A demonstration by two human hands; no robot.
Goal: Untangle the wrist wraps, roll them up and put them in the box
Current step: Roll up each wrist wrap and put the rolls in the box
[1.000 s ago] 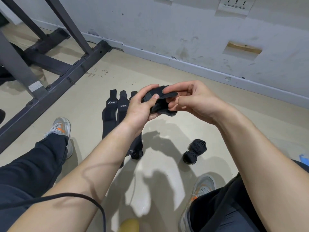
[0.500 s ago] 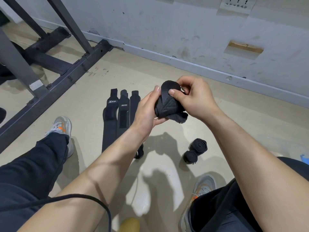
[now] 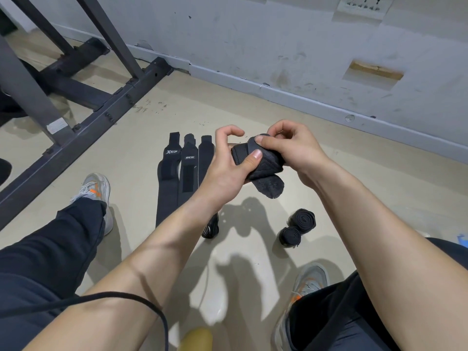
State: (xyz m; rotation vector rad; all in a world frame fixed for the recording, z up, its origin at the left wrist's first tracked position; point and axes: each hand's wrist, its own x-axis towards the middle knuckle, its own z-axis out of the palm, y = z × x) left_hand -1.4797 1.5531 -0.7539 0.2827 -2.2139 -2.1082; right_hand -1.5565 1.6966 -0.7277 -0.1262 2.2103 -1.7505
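A black wrist wrap is held above the floor at the centre of the frame, gripped by both hands. It is rolled into a thick bundle, with a loose end hanging out at the lower right. The left hand is closed on it from the left, the thumb pressed flat against the roll and the fingers curled above. The right hand is clenched over the top of the roll. Three flat wraps are laid side by side on the floor just left of the hands – partly hidden by the left forearm. Two rolled wraps are seen touching each other below the right hand. A metal frame is set at the upper left.
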